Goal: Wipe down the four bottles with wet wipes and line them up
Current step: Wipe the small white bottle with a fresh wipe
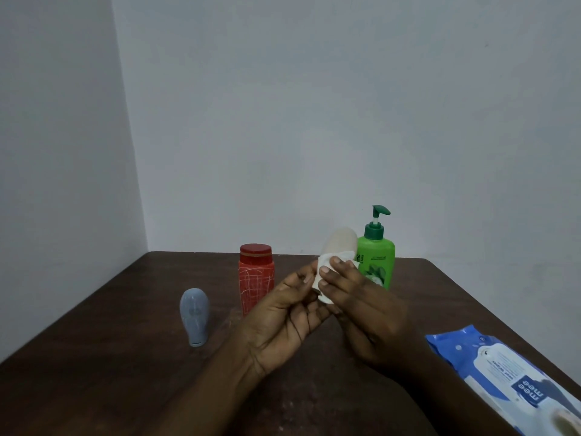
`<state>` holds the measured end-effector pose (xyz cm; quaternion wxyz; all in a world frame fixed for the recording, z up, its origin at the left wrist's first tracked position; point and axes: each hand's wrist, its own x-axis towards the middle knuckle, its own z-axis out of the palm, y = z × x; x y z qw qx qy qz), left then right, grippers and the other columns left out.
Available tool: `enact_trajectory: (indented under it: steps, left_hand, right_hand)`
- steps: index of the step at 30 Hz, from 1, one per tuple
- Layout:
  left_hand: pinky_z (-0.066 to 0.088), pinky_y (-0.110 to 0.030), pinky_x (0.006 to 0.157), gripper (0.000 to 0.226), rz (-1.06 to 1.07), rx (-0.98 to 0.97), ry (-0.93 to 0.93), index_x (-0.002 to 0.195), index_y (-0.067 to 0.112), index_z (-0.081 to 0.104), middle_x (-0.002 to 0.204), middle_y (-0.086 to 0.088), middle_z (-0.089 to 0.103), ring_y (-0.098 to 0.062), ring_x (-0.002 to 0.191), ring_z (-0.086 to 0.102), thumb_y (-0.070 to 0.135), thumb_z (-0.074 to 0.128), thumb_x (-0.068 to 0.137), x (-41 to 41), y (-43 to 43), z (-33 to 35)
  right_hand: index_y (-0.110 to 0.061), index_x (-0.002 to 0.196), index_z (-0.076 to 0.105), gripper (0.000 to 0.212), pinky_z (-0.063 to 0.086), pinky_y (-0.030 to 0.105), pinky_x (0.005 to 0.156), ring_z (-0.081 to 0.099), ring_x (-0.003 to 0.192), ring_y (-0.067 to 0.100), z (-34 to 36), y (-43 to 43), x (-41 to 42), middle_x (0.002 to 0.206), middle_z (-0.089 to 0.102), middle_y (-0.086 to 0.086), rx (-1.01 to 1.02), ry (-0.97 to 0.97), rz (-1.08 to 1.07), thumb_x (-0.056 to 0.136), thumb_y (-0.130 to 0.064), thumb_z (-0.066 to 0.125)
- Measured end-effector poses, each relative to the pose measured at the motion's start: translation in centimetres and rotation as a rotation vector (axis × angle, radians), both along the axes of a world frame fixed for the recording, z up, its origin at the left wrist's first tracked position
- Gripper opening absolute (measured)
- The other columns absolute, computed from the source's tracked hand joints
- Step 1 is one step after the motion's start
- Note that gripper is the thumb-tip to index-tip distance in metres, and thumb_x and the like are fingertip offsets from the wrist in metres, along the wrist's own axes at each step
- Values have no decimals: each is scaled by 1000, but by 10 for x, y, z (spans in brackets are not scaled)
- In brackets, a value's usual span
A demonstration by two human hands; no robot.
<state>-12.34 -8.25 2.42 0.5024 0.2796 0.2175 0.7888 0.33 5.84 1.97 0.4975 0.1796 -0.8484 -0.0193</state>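
Observation:
Both my hands hold a cream bottle [342,242] up above the middle of the dark table [94,372]. My left hand [289,313] grips its lower end. My right hand [361,306] wraps a white wet wipe [327,262] around the bottle's body. A red bottle [255,276] with a red cap stands behind my left hand. A small grey-blue bottle [195,316] stands to the left of it. A green pump bottle [377,253] stands at the back, behind my right hand.
A blue and white pack of wet wipes [509,372] lies at the table's right edge. Plain walls meet in a corner behind the table's far left.

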Motion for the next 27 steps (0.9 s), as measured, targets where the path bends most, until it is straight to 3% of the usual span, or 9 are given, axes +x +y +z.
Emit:
enact_trajectory:
  steps: [2, 4, 12, 17, 21, 25, 27]
  left_hand:
    - [57, -40, 100, 53, 11, 1, 9, 148, -4, 48, 152, -27, 50, -30, 130, 58, 2, 58, 96, -2, 0, -2]
    - [55, -40, 103, 53, 16, -16, 26, 145, -5, 52, 151, -27, 51, -30, 130, 57, 1, 61, 93, -3, -1, -2]
    - [62, -38, 89, 46, -25, -59, 82, 130, -4, 66, 127, -24, 67, -29, 108, 72, 3, 71, 85, 5, -2, -4]
    - [64, -42, 84, 43, -43, -129, 173, 122, -4, 69, 132, -31, 64, -37, 109, 72, -3, 75, 80, 9, 0, -7]
    - [64, -40, 83, 44, 24, -146, 160, 114, 0, 76, 129, -27, 68, -33, 104, 74, -5, 80, 71, 9, 1, -6]
    - [63, -33, 81, 57, 94, -104, 63, 123, 0, 71, 124, -22, 70, -26, 99, 73, 1, 86, 68, 2, 5, -8]
    - [61, -35, 87, 71, 98, -56, 38, 134, -1, 63, 133, -21, 67, -26, 109, 69, 6, 91, 70, 1, 5, -7]
  right_hand:
    - [2, 129, 66, 36, 45, 46, 114, 48, 143, 29, 1, -2, 2, 145, 58, 14, 23, -14, 5, 93, -1, 66]
    - [3, 128, 67, 34, 46, 45, 113, 49, 143, 28, 2, -6, 4, 144, 59, 14, 51, -13, 19, 94, -3, 67]
    - [6, 133, 61, 37, 44, 49, 115, 48, 143, 31, 0, 6, -1, 147, 55, 18, -79, 56, -47, 97, -2, 52]
    - [3, 130, 61, 35, 44, 44, 115, 53, 139, 27, 6, 20, 1, 141, 59, 19, -264, 199, -121, 97, -1, 52]
    - [5, 128, 64, 36, 48, 45, 112, 57, 136, 27, 4, 20, 2, 139, 61, 17, -260, 216, -137, 92, 6, 59]
    - [3, 128, 64, 33, 45, 46, 114, 50, 142, 29, 0, 6, 0, 142, 59, 15, -140, 76, -39, 98, -3, 52]
    - [4, 127, 66, 32, 44, 46, 114, 49, 142, 31, -1, -4, -1, 142, 60, 15, -99, 24, 21, 97, -4, 57]
